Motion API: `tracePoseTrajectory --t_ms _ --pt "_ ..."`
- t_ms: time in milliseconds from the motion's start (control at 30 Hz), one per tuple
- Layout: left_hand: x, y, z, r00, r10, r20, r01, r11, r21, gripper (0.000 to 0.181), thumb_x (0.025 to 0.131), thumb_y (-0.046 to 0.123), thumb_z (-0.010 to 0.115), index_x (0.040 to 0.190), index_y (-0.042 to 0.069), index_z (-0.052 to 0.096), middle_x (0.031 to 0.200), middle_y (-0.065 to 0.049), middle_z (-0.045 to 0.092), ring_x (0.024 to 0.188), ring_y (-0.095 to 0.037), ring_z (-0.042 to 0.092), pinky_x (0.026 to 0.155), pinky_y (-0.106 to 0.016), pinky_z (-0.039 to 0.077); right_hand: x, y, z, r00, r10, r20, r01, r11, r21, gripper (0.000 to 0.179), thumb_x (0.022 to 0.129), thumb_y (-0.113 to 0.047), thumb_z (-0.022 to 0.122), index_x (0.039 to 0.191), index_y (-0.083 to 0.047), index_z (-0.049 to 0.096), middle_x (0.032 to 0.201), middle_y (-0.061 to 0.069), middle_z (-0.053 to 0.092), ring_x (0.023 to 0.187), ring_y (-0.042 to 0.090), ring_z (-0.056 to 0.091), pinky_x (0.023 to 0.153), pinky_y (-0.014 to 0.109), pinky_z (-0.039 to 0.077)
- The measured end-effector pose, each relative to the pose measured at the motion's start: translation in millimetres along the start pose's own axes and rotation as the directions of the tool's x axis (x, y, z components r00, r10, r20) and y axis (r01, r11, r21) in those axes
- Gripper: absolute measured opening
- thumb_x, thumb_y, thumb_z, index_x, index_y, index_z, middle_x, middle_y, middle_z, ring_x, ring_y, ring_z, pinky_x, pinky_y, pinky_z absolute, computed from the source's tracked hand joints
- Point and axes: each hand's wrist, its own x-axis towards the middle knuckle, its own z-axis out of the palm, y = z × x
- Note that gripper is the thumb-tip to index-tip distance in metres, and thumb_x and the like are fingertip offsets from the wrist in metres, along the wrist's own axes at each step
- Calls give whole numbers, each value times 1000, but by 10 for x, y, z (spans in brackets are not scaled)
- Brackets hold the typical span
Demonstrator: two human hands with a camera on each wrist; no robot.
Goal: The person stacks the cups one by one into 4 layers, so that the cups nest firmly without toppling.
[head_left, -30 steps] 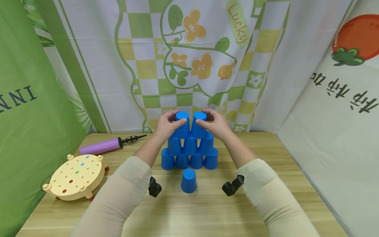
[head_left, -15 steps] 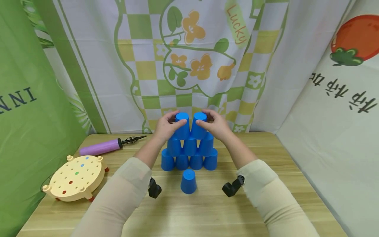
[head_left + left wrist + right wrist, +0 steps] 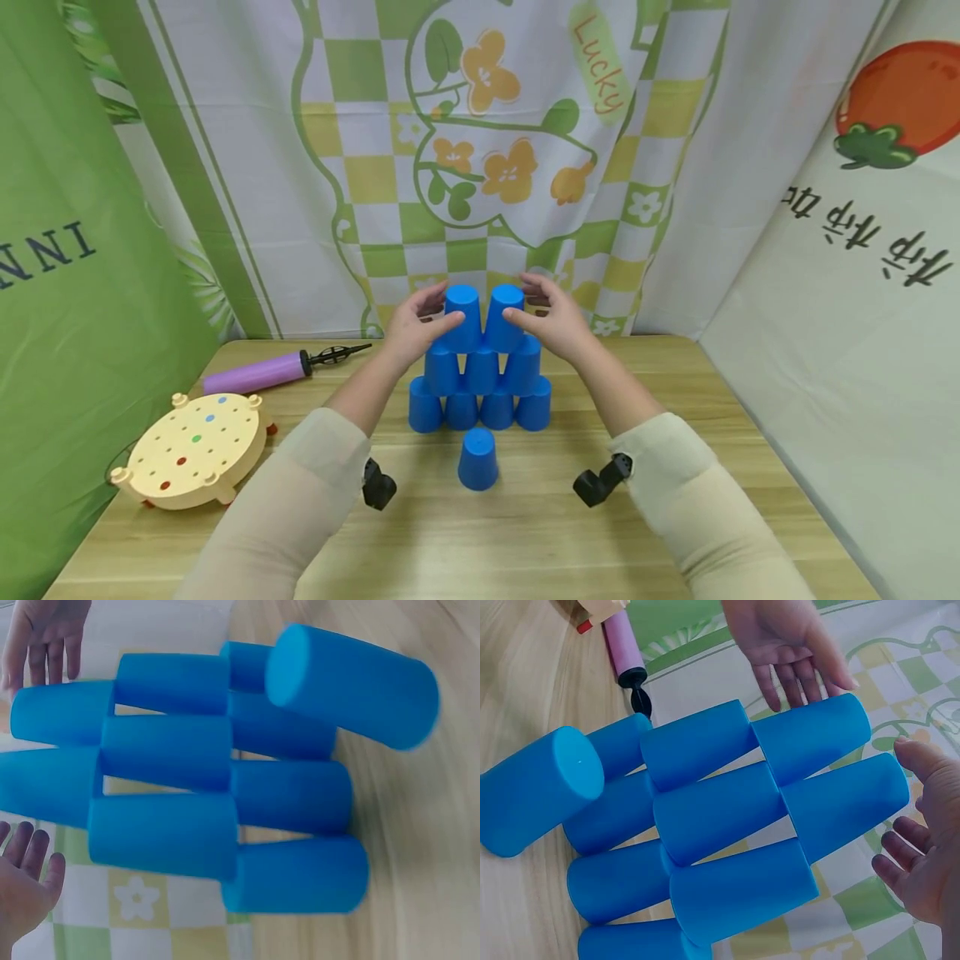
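Note:
Upside-down blue cups form a pyramid: several in the bottom row (image 3: pixel 461 412), three in the middle row (image 3: pixel 481 372) and two on top. My left hand (image 3: pixel 415 327) is beside the top left cup (image 3: pixel 462 321), thumb stretched toward its front and fingers loosely spread. Beside the top right cup (image 3: pixel 504 335) is my right hand (image 3: pixel 561 323), its thumb tip right at the cup's side. In the left wrist view, a gap shows between the left hand (image 3: pixel 26 889) and the cups. Relaxed right-hand fingers (image 3: pixel 907 851) stand off the cup in the right wrist view.
A single upside-down blue cup (image 3: pixel 478 460) stands in front of the pyramid on the wooden table (image 3: pixel 480 550). At the left lie a purple hand pump (image 3: pixel 258 372) and a round cream pegged board (image 3: pixel 195 446). A patterned curtain (image 3: pixel 375 192) hangs behind.
Both hands have loosened from the two top cups and moved slightly outward, left hand to the left, right hand to the right. The cups have stayed in place.

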Motion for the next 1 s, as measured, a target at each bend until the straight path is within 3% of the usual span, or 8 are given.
tracePoseTrajectory --t_ms 233,500,767,1000 --pt "-107 -260 -161 1000 -14 -24 14 999 31 65 91 24 70 147 6 43 148 -17 47 137 -32 45 115 -46 37 -154 65 -34 998 -49 -27 50 998 39 67 92 -28 68 149 -9 37 148 16 44 137 35 42 115 50 36" --pt "-243 -687 -283 998 -63 -18 63 997 34 65 91 22 70 146 2 42 148 -21 47 137 -36 44 114 -49 37 -444 212 69 997 -70 -35 72 996 55 64 92 -25 69 146 -6 40 146 16 47 136 34 44 113 50 39" --pt "-359 -1019 -259 991 -132 -30 133 990 51 64 91 21 70 145 1 43 148 -21 46 138 -39 43 112 -50 40 -681 469 320 995 -98 -6 98 992 77 63 91 -18 70 144 -2 42 143 21 49 133 38 46 111 55 40" --pt "-406 -1223 -207 987 -161 -12 161 986 49 61 93 21 68 146 2 43 150 -21 43 140 -39 40 113 -51 38 -808 666 585 998 -25 60 19 995 100 61 91 -20 71 143 -3 45 144 21 49 134 36 46 111 55 40"
